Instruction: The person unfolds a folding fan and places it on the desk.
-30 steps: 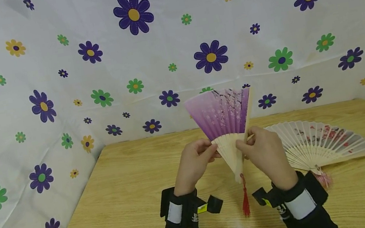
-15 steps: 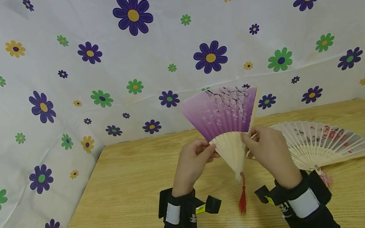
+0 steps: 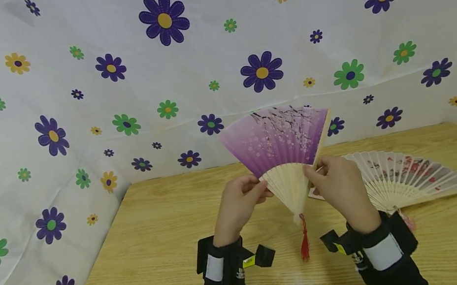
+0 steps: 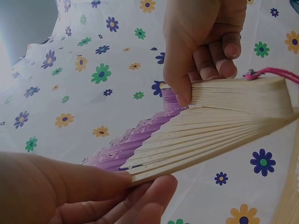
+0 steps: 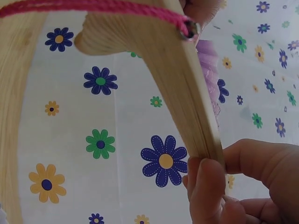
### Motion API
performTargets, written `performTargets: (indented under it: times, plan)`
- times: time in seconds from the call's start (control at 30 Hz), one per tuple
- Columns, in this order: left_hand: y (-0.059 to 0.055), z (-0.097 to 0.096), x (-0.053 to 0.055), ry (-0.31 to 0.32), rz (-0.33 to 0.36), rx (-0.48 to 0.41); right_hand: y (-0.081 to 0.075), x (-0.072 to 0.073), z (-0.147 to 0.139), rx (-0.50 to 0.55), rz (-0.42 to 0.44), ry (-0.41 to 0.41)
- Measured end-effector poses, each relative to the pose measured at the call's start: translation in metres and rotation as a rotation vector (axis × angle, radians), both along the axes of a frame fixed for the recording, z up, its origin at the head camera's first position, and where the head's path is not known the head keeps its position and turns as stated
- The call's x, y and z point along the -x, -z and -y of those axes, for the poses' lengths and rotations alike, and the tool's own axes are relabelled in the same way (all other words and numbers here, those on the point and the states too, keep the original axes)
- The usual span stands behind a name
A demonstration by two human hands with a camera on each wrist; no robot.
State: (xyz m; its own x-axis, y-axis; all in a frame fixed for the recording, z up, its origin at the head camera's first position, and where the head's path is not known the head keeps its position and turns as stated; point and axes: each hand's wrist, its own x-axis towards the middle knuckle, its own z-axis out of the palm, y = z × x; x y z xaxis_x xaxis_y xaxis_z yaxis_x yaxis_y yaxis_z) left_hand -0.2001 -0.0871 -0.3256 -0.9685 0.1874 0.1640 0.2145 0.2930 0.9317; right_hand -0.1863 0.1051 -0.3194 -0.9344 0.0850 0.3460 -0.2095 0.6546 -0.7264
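A purple folding fan (image 3: 279, 139) with a blossom print and pale wooden ribs is held upright, partly spread, above the table. My left hand (image 3: 239, 203) pinches its left outer rib between thumb and fingers. On the other side, my right hand (image 3: 340, 184) pinches the right outer rib. From the pivot hangs a red tassel (image 3: 304, 245). In the left wrist view the ribs (image 4: 210, 126) spread from a thick stack near the right hand. The right wrist view shows the fan's wooden edge (image 5: 182, 88) with a pink cord tied at the pivot.
A white folding fan (image 3: 413, 178) with red flowers lies spread on the wooden table (image 3: 164, 272) at the right, partly behind the right hand. Behind the table hangs a white flower-printed cloth (image 3: 133, 78).
The purple fan has spread wider. My right hand has moved to the right with its outer rib, and my left hand has shifted slightly left.
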Motion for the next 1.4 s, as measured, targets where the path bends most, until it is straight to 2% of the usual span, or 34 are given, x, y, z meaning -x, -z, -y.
performTargets:
  times: [0.13, 0.47, 1.17, 1.4]
  plan:
    - [0.0, 0.001, 0.001, -0.01, 0.002, -0.002, 0.0, 0.001, -0.001, -0.001, -0.013, 0.012]
    - [0.001, 0.0, 0.001, -0.018, 0.023, 0.004, 0.003, 0.002, -0.004, -0.031, 0.021, 0.0]
    - [-0.003, 0.008, 0.002, -0.05, 0.018, -0.04, 0.002, 0.002, -0.011, -0.035, -0.026, 0.021]
    - [-0.002, 0.012, 0.004, -0.064, 0.027, -0.023, 0.001, 0.002, -0.011, -0.032, 0.009, 0.03]
